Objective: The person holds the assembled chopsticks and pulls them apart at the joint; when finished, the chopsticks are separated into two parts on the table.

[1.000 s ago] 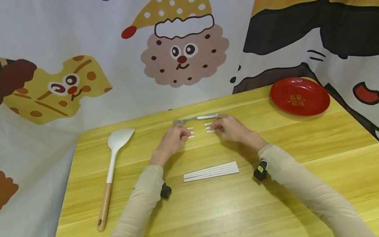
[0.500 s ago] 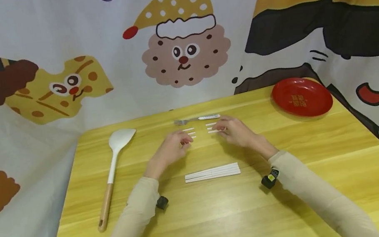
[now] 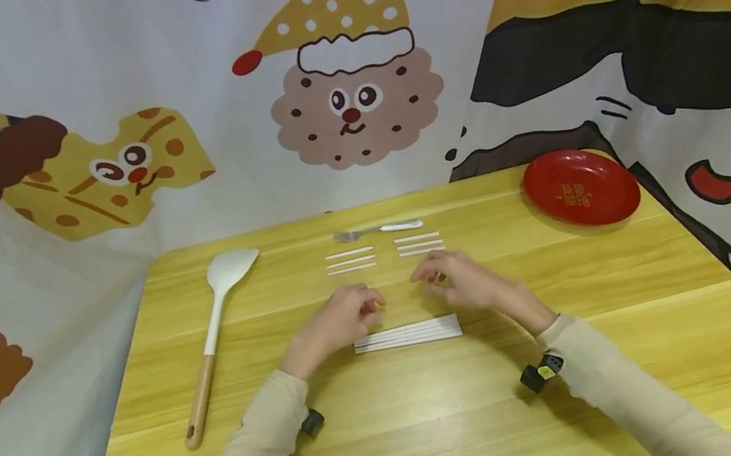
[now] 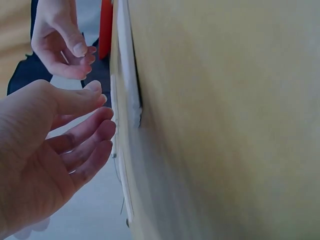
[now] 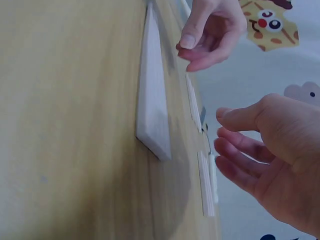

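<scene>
Cloth printed with cartoon figures hangs behind a yellow wood-grain worktop, where a person's two bare hands are raised over the middle. The left hand is above the left end of a flat white bundle, without touching it; its fingers are loosely bent, a narrow gap from the thumb, and hold nothing. The right hand hangs between that bundle and the right-hand trio of short white sticks, its fingers gently curved, parted from the thumb and likewise holding nothing. Just beside that trio, on its left, lies a matching left-hand trio, its sticks roughly parallel. Behind both rests a fork, tines to the left. A white spatula with a wooden handle lies far left; a red plate sits at the far right corner.
</scene>
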A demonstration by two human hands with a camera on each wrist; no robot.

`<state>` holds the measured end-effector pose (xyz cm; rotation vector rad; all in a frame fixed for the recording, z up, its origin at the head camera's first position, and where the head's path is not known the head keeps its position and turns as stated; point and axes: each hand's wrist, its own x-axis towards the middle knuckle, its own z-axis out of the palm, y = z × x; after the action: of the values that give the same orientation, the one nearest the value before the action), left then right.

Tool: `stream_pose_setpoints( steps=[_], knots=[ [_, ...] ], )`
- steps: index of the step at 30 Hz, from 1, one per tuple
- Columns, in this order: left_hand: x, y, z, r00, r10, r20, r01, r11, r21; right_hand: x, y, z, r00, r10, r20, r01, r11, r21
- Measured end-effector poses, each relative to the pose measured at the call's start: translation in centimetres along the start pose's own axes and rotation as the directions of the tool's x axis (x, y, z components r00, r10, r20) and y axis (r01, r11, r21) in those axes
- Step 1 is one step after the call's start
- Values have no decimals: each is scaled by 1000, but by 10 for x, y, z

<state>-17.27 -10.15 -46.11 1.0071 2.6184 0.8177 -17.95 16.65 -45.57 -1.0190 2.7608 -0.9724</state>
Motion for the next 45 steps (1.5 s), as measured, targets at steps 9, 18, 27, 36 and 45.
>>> stream_pose_setpoints(
  steps=[9,18,27,36,45],
  knots=[
    [-5,7,11,998,44,39,-43,999,-24,-12,-13,15,994,-10,108,7,1000,26],
    [-3,8,20,997,69,42,-68,998,-14,-15,-13,29,991,-16,131,8,998,58],
    [0,6,24,998,61,17,-62,996,61,-12,-11,35,991,-24,134,16,998,62],
    [2,9,23,999,32,-25,-28,989,143,-5,-12,38,993,-55,109,54,998,20],
    [1,10,23,1000,11,-19,-9,991,135,-1,-12,41,994,-84,74,85,996,-15]
  ],
)
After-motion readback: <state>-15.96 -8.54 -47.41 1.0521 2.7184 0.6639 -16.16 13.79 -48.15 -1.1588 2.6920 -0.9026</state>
